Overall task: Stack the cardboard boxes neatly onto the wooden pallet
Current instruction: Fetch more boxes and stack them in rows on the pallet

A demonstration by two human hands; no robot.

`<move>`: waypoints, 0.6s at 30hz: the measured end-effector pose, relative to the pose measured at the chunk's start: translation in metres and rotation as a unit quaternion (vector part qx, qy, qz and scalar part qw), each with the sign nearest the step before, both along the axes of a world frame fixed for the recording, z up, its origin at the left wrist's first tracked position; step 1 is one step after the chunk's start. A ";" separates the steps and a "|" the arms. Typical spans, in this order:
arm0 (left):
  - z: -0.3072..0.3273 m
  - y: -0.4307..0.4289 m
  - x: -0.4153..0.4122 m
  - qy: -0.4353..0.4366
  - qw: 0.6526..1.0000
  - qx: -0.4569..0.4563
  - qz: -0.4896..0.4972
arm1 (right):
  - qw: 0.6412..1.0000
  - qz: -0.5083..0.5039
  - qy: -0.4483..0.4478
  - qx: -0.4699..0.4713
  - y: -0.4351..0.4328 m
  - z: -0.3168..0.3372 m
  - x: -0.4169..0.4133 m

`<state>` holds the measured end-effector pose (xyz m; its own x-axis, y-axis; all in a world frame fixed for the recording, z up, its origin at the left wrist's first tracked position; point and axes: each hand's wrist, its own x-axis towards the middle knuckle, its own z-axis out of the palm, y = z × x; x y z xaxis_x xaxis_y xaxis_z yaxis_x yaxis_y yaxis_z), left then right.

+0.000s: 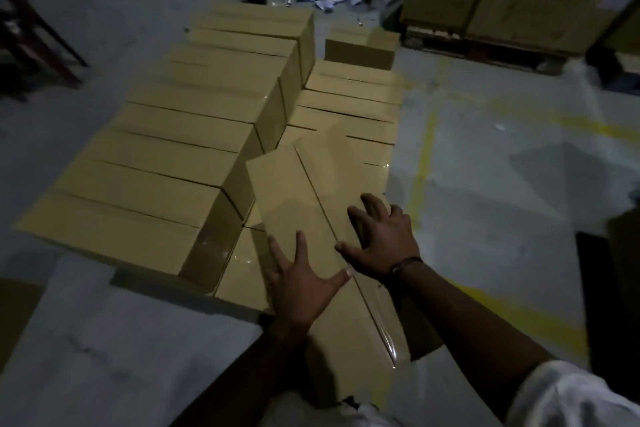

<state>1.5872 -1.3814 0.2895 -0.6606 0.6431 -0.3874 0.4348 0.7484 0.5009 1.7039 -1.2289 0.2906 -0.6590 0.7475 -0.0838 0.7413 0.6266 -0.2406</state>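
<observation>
Pressed left hand (301, 281) and right hand (381, 239), fingers spread flat and clasping nothing, on the long cardboard box (291, 184) lying askew across the lower right row (346, 104), likely risking a crooked, overhanging slide if pushed unevenly.

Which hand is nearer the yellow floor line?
Right. The right hand is on the long box, on its side toward the yellow line; the left hand rests farther left.

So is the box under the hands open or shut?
Shut. The box has flaps lying flat, meeting along a shiny taped seam.
</observation>
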 end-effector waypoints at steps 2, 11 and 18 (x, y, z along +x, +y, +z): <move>-0.008 0.007 -0.002 0.003 1.000 -0.019 0.012 | 1.000 0.016 -0.007 -0.002 0.007 -0.004 -0.007; -0.031 0.019 0.006 0.003 0.993 -0.054 0.110 | 0.994 0.110 0.001 -0.006 0.034 -0.022 -0.030; -0.050 0.024 0.040 -0.014 0.969 -0.058 0.239 | 0.964 0.264 -0.030 -0.030 0.058 -0.049 -0.043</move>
<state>1.6270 -1.3577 0.2395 -0.8605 0.2170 -0.4609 0.0114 0.9127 0.4086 1.6605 -1.1711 0.2416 -0.9388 0.3020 -0.1657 0.3365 0.9067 -0.2542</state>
